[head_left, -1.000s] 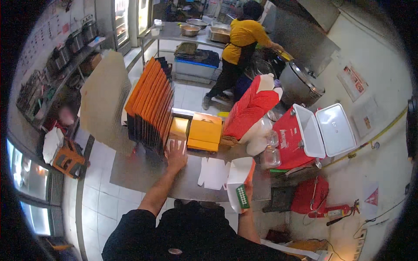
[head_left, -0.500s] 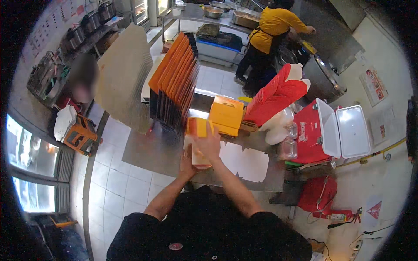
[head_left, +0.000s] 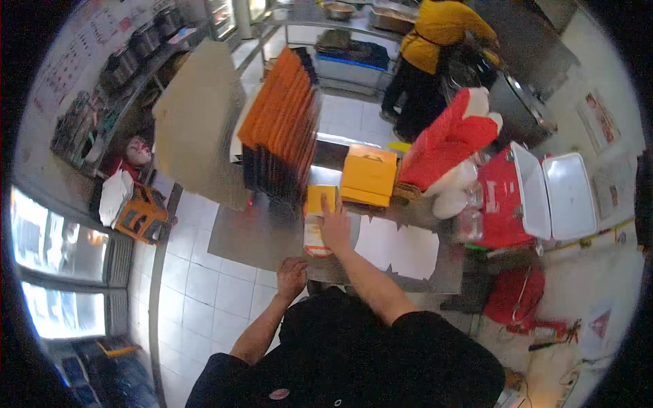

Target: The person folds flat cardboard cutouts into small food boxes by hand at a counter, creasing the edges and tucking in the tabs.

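The yellow-and-white box [head_left: 314, 236] is set on the metal table [head_left: 248, 234], partly beneath the right hand [head_left: 334, 228], whose extended fingers are laid against it. The left hand [head_left: 292, 275] is curled near the table's edge (how tightly cannot be told).

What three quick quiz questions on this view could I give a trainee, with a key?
1. Which of the person's hands is on the small yellow box?
2. True or false: the white lid of the red cooler is open.
3. What colour is the flat sheet lying on the table to the right of that box?

Key: 1. the right hand; 2. true; 3. white.
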The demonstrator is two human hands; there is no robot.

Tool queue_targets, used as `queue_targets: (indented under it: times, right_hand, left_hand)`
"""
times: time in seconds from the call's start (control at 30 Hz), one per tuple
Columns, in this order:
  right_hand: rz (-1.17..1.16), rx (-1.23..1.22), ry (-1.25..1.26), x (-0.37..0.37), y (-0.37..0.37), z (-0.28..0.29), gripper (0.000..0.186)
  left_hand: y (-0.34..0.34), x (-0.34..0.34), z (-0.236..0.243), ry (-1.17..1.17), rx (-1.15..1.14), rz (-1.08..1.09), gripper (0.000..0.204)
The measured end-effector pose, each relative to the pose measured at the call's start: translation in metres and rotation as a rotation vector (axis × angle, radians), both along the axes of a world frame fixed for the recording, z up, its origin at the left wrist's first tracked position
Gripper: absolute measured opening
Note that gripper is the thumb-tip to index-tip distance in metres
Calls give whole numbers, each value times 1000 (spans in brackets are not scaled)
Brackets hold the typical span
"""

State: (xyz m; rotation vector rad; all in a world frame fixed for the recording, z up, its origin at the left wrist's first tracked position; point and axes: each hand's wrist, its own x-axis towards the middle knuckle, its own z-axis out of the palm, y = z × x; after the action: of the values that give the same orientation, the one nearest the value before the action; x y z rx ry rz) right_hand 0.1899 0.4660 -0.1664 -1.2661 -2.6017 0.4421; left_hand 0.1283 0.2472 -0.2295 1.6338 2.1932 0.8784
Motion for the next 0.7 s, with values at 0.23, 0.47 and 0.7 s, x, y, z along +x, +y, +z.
queue_targets:
  times: [0.23, 0.47, 0.7]
  right_hand:
    - [100, -142, 341, 28, 21, -21, 94]
    - [-436, -126, -178, 125, -21, -20, 98]
    - [-387, -234, -20, 144, -8, -30, 93]
  left_hand:
    - [63, 15, 57, 191, 92, 7, 55]
    - [82, 20, 95, 284, 63, 52, 59]
    - [102, 46, 137, 58, 355, -83, 43]
